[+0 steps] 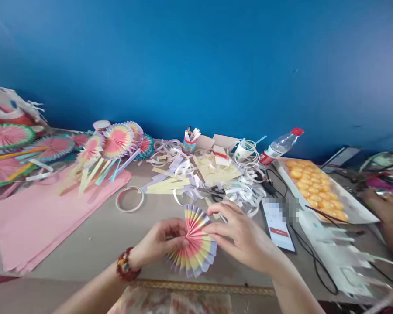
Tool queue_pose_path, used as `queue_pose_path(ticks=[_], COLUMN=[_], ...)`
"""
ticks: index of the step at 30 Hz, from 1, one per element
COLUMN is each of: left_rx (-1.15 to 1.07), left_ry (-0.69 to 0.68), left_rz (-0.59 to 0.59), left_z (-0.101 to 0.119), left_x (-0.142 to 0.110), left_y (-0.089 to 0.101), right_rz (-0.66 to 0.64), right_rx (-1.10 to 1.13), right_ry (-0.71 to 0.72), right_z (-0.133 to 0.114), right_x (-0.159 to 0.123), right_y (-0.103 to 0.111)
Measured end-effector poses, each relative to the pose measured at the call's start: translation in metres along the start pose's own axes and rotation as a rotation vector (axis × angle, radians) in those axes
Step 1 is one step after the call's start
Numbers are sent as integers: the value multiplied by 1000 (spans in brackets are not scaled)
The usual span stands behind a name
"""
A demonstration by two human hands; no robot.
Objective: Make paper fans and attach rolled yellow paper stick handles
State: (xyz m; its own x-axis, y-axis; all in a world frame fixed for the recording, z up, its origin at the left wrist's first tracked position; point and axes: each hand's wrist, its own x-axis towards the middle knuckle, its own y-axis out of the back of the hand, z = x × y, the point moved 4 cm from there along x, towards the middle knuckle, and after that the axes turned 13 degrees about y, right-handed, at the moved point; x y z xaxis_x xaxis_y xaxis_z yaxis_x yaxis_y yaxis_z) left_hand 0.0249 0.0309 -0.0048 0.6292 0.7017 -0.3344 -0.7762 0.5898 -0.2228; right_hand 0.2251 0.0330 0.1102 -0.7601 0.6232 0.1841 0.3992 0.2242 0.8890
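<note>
A pleated paper fan [201, 244] with a pink centre, a yellow band and a lilac edge is spread nearly into a round above the front of the table. My left hand [162, 240], with a beaded red bracelet at the wrist, pinches the fan close to its centre. On the fan's right side, my right hand [239, 235] has closed fingertips on the pleats, its index finger lifted slightly. Behind the fan lie scissors [216, 192] among white paper strips. A roll of tape [130, 199] rests to the left.
Pink paper sheets [36, 222] and several finished fans [118, 140] are at the left. Toward the right are a phone [278, 231], a tilted bottle [280, 148], a tray [360, 211] of yellow-orange rounds, a power strip [337, 257] with cables, and another person's hand [384, 205].
</note>
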Motion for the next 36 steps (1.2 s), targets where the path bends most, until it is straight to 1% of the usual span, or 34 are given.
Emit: queue_pose_path(ticks=[6,9,12,14,16,19,20,21,22,25,26,28,30,32,36], left_rx=[-85,-120,-119,-119,-155,-290,-342,-390,-433,-538,-558,-553,-502,-452,-395], left_ry=[-23,-16,-3,7,16,8,-1,-12,-24,-21,-18,-40,-101,-150,-153], left_rz=[75,109,112,112,118,164,186,209,229,253,251,249,260,268,258], left_z=[2,1,2,3,4,5,5,5,5,6,6,9,13,16,19], left_x=[3,3,2,2,2,4,5,5,5,7,7,8,8,8,7], left_y=[5,7,9,9,11,16,18,20,21,20,18,15,13,11,12], right_rz=[56,114,191,266,374,565,606,623,612,495,484,487,515,555,595], right_rx=[-41,-61,-94,-131,-149,-105,-68,-22,33,178,205,293,376,424,530], right_ry=[26,30,38,37,12,-56,-78,-100,-125,-241,-270,-287,-299,-313,-340], right_z=[-8,-12,-14,-13,-7,3,7,9,11,12,11,9,10,14,25], right_x=[-2,-4,-8,-13,-18,-27,-29,-29,-28,-23,-21,-18,-15,-13,-9], right_y=[1,-3,-10,-12,-11,-7,-9,-13,-19,-50,-60,-78,-91,-100,-104])
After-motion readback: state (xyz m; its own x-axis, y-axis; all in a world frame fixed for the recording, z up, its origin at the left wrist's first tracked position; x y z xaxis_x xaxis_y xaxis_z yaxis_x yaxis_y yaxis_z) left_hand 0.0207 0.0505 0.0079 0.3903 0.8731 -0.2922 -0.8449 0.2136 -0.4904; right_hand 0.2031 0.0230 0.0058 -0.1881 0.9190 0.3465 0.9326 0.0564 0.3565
